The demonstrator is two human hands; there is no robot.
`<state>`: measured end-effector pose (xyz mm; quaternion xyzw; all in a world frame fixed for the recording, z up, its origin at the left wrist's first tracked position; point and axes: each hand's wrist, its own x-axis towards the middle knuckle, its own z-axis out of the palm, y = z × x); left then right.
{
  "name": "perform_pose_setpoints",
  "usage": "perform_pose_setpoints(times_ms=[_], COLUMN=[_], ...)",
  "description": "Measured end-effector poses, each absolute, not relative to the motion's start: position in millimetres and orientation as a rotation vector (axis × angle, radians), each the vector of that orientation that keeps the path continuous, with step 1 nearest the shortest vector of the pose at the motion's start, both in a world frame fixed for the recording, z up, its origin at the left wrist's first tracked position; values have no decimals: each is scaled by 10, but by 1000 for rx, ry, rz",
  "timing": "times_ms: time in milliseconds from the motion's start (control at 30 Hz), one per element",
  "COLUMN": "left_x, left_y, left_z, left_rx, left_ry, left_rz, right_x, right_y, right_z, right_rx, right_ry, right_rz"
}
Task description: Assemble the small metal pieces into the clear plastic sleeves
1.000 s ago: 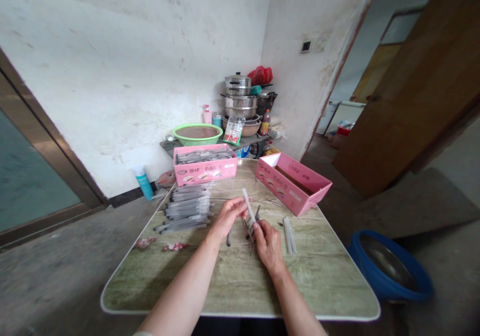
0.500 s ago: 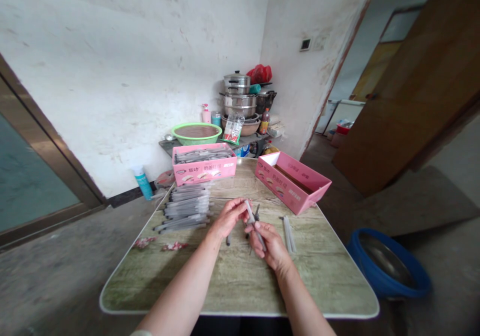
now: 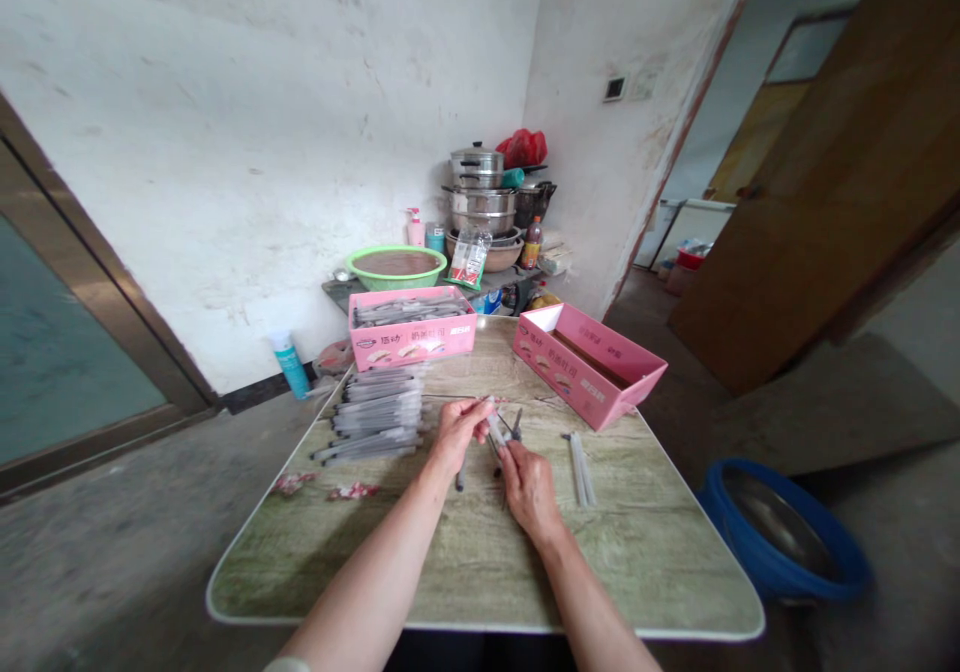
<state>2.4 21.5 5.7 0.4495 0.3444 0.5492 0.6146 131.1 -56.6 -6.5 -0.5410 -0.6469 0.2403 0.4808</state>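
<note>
Above the middle of the table, both of my hands meet at a translucent pen barrel [image 3: 495, 428]. My left hand [image 3: 459, 435] pinches its upper end between thumb and fingers. My right hand [image 3: 531, 487] is closed around the lower part, palm down, hiding that end. Thin dark pen parts [image 3: 516, 424] show just behind the fingers, partly covered. A dark-tipped piece [image 3: 460, 478] lies on the table beside my left wrist. Left of my hands, grey pens [image 3: 379, 414] with dark ends lie in stacked rows. A few clear barrels [image 3: 580, 469] lie to the right.
A pink box [image 3: 412, 342] full of pens stands at the table's back left. Another pink box [image 3: 577, 372], with a brown bottom, sits at the back right. Behind are a green basin [image 3: 396, 280] and stacked pots [image 3: 480, 207]. A blue tub [image 3: 787, 542] stands right of the table [image 3: 337, 582].
My right hand has turned palm down and moved up slightly along the barrel, closer to my left hand. The view has shifted a little.
</note>
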Motion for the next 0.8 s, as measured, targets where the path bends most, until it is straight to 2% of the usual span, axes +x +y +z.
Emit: perform_pose_setpoints(times_ms=[100, 267, 367, 433, 600, 800], left_x=[11, -13, 12, 25, -40, -62], left_y=[220, 201, 184, 190, 285, 313], left_z=[65, 129, 138, 119, 48, 20], left_rx=[1036, 1075, 1087, 1096, 985, 1149], left_ry=[770, 657, 664, 693, 864, 955], left_rz=[1246, 1177, 1180, 1182, 1334, 1322], right_x=[1309, 1345, 1364, 1366, 1335, 1343], right_y=[-582, -592, -574, -566, -628, -672], right_z=[-50, -5, -5, -22, -101, -62], right_rx=[-1337, -1089, -1047, -1128, -1439, -1778], right_ry=[-1559, -1309, -1314, -1416, -1824, -1761], right_rz=[595, 1251, 1339, 1161, 300, -68])
